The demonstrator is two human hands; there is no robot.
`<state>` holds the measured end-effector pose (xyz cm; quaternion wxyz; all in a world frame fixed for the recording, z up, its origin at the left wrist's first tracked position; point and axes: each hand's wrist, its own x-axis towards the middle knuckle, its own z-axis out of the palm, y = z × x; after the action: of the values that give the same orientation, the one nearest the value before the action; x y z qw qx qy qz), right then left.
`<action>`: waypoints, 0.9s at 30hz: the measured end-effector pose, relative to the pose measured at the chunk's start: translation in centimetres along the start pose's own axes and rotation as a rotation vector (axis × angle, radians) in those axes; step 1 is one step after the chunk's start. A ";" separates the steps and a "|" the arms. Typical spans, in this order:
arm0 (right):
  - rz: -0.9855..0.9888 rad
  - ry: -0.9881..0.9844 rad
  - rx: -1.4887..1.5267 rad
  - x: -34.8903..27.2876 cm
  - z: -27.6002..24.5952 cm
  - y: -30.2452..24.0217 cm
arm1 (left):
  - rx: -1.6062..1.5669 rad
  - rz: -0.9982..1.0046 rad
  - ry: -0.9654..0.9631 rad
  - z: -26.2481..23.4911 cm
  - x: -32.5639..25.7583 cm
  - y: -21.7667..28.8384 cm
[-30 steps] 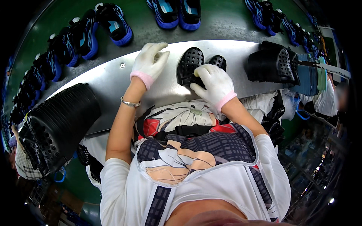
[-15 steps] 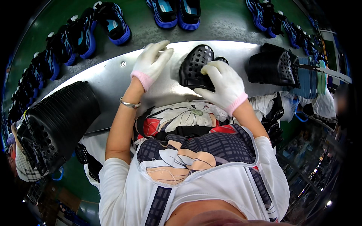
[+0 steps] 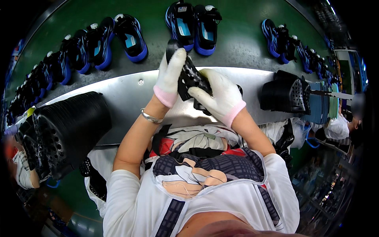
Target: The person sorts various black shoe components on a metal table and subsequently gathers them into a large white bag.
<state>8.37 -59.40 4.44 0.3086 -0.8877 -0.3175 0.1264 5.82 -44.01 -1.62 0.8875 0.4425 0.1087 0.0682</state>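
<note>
A steel desk [image 3: 118, 93] borders a green conveyor belt [image 3: 237, 39] carrying blue-and-black shoes [image 3: 193, 23] — stacks of black perforated insoles [image 3: 67, 130] stand at both desk ends, under bright overhead light.

A black perforated insole [image 3: 188, 77] is held tilted above the metal counter [image 3: 118, 94], clasped between both gloved hands.

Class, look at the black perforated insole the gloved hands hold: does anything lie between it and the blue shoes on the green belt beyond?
Nothing visible does. The left hand and right hand hold the black perforated insole above the metal table; the nearest blue and black shoes lie directly beyond on the green belt.
</note>
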 end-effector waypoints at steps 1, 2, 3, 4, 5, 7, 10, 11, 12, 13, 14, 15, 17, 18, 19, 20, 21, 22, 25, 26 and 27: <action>0.022 -0.009 0.008 0.7 0.2 -0.2 | 0.007 0.009 0.060 0.2 0.4 0.2; 0.044 -0.019 0.015 1.3 0.4 -0.3 | 0.011 0.019 0.121 0.3 0.8 0.3; 0.056 -0.038 -0.023 2.0 0.6 -0.4 | 0.037 0.031 0.154 0.2 1.4 0.3; 0.034 -0.025 -0.078 2.8 0.4 -0.3 | 0.103 0.054 0.137 -0.3 2.2 0.1; 0.012 -0.010 -0.135 3.6 0.1 -0.1 | 0.167 0.077 0.119 -0.7 3.0 0.1; 0.019 0.005 -0.292 5.4 -0.8 0.5 | 0.266 -0.065 0.059 -2.0 3.5 1.0; 0.082 -0.044 -0.468 8.7 -2.8 2.0 | 0.789 0.276 0.017 -4.0 5.5 -0.2; 0.098 -0.068 -0.491 10.1 -3.3 2.7 | 0.975 0.406 -0.012 -4.2 5.8 -0.4; 0.109 -0.092 -0.513 11.4 -3.7 3.2 | 1.073 0.430 -0.035 -4.4 6.1 -0.5; 0.091 -0.139 -0.495 12.8 -4.3 3.4 | 1.171 0.454 -0.059 -4.5 6.6 -0.7; 0.118 -0.237 -0.492 14.3 -4.8 3.2 | 1.268 0.473 -0.084 -4.5 7.2 -1.0; 0.098 -0.266 -0.546 15.5 -5.2 2.6 | 1.313 0.448 -0.064 -4.3 7.5 -1.0; 0.100 -0.330 -0.633 18.1 -5.1 2.1 | 1.341 0.405 -0.059 -4.3 8.4 -1.1; 0.059 -0.344 -0.728 19.6 -4.7 2.0 | 1.356 0.383 -0.061 -4.2 8.8 -1.2; 0.115 -0.375 -0.755 20.6 -4.4 1.6 | 1.368 0.399 -0.035 -4.2 9.2 -1.5; 0.176 -0.408 -0.781 21.3 -4.0 0.7 | 1.417 0.343 -0.052 -4.1 9.8 -1.6; 0.147 -0.366 -0.816 21.7 -3.1 0.2 | 1.467 0.287 -0.061 -4.3 10.2 -1.5; 0.163 -0.395 -0.858 22.0 -2.2 -0.5 | 1.517 0.230 -0.070 -4.5 10.6 -1.5; 0.105 -0.375 -0.948 22.5 1.7 0.5 | 1.550 0.112 -0.119 -4.8 11.7 -1.6; 0.124 -0.332 -0.926 22.8 2.7 1.3 | 1.548 0.002 -0.149 -4.6 12.4 -1.5; 0.133 -0.262 -0.932 23.0 3.7 2.0 | 1.543 -0.110 -0.172 -4.4 12.9 -0.8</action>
<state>25.41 -44.12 -0.34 -0.1732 -0.9262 -0.3193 0.1009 17.22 -38.32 -6.50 0.3361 0.9326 0.0779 -0.1056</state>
